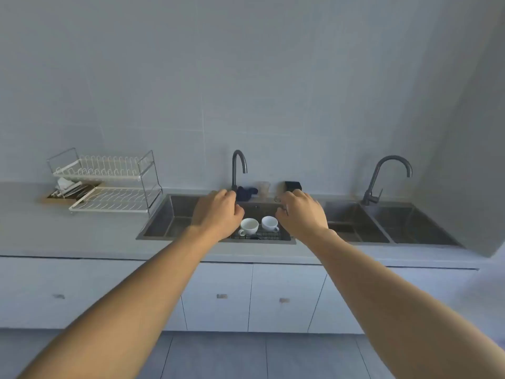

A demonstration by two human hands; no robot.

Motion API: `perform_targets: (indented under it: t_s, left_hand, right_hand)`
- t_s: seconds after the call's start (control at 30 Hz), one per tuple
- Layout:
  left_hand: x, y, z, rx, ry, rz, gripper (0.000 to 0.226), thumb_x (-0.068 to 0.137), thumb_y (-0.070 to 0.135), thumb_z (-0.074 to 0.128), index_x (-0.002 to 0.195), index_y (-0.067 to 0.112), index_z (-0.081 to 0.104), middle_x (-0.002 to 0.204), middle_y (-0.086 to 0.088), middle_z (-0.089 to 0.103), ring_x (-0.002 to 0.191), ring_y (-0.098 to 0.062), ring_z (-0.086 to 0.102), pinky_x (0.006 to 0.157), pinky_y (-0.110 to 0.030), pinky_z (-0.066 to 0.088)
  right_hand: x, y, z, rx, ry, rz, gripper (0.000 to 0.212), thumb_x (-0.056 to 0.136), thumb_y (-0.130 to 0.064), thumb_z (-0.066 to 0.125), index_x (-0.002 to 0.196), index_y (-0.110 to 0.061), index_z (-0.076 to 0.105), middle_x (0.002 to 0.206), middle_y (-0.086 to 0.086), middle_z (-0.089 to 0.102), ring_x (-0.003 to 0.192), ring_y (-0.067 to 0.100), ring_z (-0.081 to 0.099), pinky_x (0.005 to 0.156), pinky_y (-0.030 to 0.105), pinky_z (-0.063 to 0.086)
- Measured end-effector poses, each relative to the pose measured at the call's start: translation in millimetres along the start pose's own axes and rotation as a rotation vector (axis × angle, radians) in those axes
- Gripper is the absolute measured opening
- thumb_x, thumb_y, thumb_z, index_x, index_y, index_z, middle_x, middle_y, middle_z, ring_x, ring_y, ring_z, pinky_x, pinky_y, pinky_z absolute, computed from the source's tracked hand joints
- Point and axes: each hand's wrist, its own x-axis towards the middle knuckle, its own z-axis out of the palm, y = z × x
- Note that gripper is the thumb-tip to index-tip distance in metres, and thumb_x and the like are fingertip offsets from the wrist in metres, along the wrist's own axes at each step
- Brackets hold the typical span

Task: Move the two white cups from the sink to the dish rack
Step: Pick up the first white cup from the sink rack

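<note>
Two white cups stand upright side by side on a black wire grid (pixel 262 236) in the steel sink (pixel 175 214): the left cup (pixel 249 226) and the right cup (pixel 269 223). My left hand (pixel 217 213) hovers just left of them, fingers curled, holding nothing. My right hand (pixel 300 214) hovers just right of them, fingers curled too and holding nothing. The white two-tier dish rack (pixel 109 184) stands on the counter to the left of the sink.
A dark faucet (pixel 237 168) rises behind the sink, with a dark cloth (pixel 246 192), a clear glass (pixel 263 188) and a black object (pixel 293 185) on the ledge. A second sink (pixel 382 225) and faucet (pixel 388 176) lie to the right. Some utensils lie behind the rack.
</note>
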Motion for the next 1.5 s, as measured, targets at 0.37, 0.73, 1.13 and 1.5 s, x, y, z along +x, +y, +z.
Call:
perform_targets:
  t_s: [0.37,0.73,1.13,1.5]
  left_hand:
    - [36,-45,123,-0.01,-0.164,-0.037,0.018,0.094,0.031,0.045,0.084,0.016,0.047,0.091,-0.006,0.063,0.081,-0.03,0.057,0.064,-0.039,0.044]
    - [142,-107,259,-0.045,-0.292,-0.066,0.017,0.094,0.032,0.046,0.084,0.018,0.049,0.089,-0.004,0.062,0.075,-0.026,0.051,0.062,-0.037,0.039]
    - [195,-132,358,-0.108,-0.478,-0.211,0.024,0.096,0.034,0.044,0.1,0.014,0.056,0.1,-0.004,0.06,0.083,-0.029,0.057,0.063,-0.036,0.037]
    - [217,-126,459,-0.086,-0.613,-0.464,0.035,0.091,0.046,0.053,0.106,0.015,0.057,0.1,-0.004,0.061,0.08,-0.022,0.055,0.064,-0.036,0.045]
  right_hand:
    - [39,34,110,-0.011,-0.228,0.022,0.01,0.09,-0.026,0.055,0.095,-0.017,0.057,0.09,0.001,0.055,0.077,0.023,0.048,0.065,0.032,0.034]
    - [154,87,245,0.026,-0.459,0.062,0.028,0.088,-0.029,0.062,0.114,-0.018,0.063,0.107,0.001,0.061,0.081,0.019,0.05,0.059,0.027,0.039]
    - [231,136,350,0.033,-0.665,0.024,0.032,0.089,-0.029,0.063,0.119,-0.021,0.061,0.118,0.0,0.062,0.099,0.021,0.057,0.078,0.035,0.048]
    - [306,205,470,0.009,-0.898,-0.306,0.038,0.09,-0.041,0.061,0.123,-0.023,0.06,0.122,-0.001,0.059,0.109,0.023,0.056,0.091,0.041,0.047]
